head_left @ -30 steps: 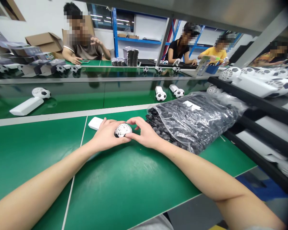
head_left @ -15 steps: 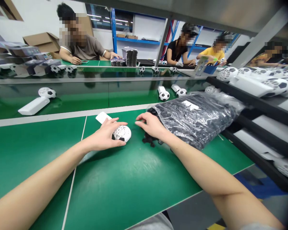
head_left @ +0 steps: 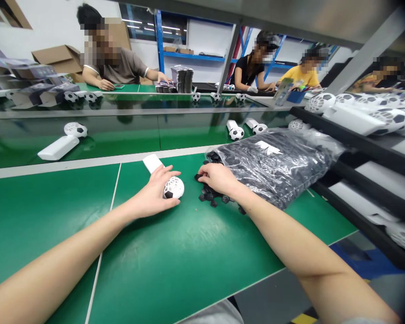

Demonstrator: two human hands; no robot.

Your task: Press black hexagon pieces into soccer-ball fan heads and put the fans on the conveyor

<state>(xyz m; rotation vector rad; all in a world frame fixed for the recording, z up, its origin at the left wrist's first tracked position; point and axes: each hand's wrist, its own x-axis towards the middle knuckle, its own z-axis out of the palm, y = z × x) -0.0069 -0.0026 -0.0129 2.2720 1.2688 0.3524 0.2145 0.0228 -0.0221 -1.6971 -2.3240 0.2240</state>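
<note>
On the green table, a white handheld fan (head_left: pixel 174 187) with a round football-patterned head lies tilted, its pale handle pointing up and left. My left hand (head_left: pixel 157 191) curves around that head from the left, thumb below and fingers above; part of the head is hidden. Further right, my right hand (head_left: pixel 216 179) pinches a small black plastic piece (head_left: pixel 198 177) at the edge of a loose pile of black pieces (head_left: pixel 207 194). The pile spills from a clear plastic bag (head_left: pixel 273 166) full of dark parts, just beyond my right wrist.
Behind the table runs a green conveyor (head_left: pixel 121 135) bearing several football fans. A black rack (head_left: pixel 357 168) stacked with white fans stands close on the right. Co-workers sit across, near grey boxes (head_left: pixel 182 79). A metal bar crosses overhead.
My right hand has lowered onto the black pieces and closed on one. My left hand and the fan shifted slightly. Fans on the near conveyor moved right; those on the far line moved left.
</note>
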